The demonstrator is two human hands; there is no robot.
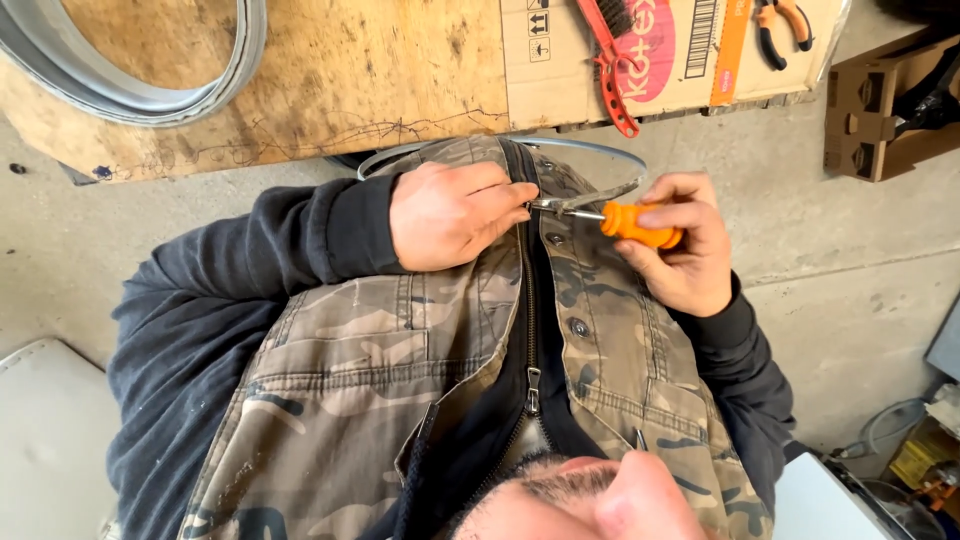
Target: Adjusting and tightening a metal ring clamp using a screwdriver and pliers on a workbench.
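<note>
My right hand (685, 250) grips an orange-handled screwdriver (625, 222), its tip at the thin metal ring (600, 150) my left hand (455, 212) pinches closed against my camouflage vest (360, 370), just below the wooden counter (330, 70) bearing a red wire brush (610, 65)

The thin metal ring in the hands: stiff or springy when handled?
The metal ring is a narrow band in a wide loop, so it probably flexes and feels light. The left hand pinches its ends while the right hand works an orange-handled screwdriver there, suggesting it would spring open if released.
</note>
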